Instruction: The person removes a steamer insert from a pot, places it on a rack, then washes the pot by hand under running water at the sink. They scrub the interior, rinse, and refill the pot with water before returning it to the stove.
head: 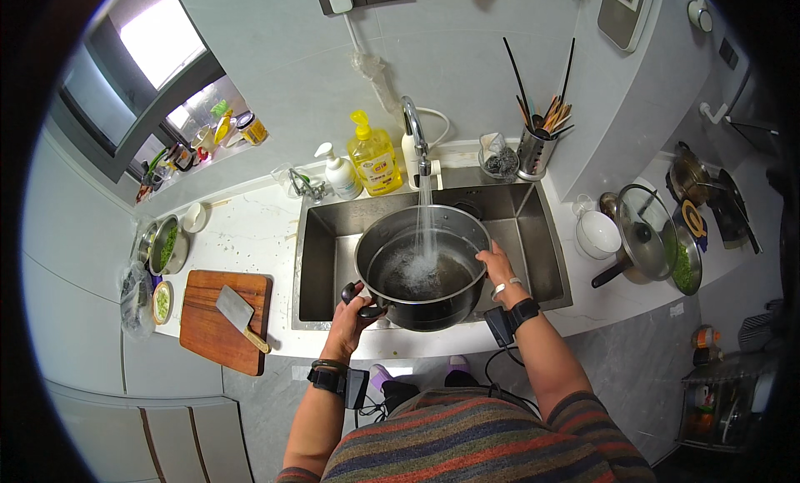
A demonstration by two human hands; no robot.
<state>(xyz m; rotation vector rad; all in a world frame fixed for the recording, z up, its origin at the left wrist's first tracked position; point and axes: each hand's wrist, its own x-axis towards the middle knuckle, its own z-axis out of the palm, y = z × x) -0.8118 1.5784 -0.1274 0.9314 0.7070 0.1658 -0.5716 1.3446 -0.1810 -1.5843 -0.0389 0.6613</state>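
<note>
A large dark cooking pot [431,311] is held over the steel sink [531,252] under the running faucet [414,123]. Water falls as a spray into the pot and froths over its bottom. My left hand [351,317] grips the black side handle [362,300] at the pot's lower left. On the right side, my right hand [498,267] holds the pot near its rim, thumb at the edge; the handle there is hidden by the hand. Both wrists carry strapped black devices.
Left of the sink, a cleaver [237,309] lies on a wooden cutting board [206,320], near a metal bowl of chopped greens [167,248]. Soap bottles [375,164] and a utensil holder [535,157] stand behind the sink. To the right are white bowls [598,234] and a glass-lidded pan [647,233].
</note>
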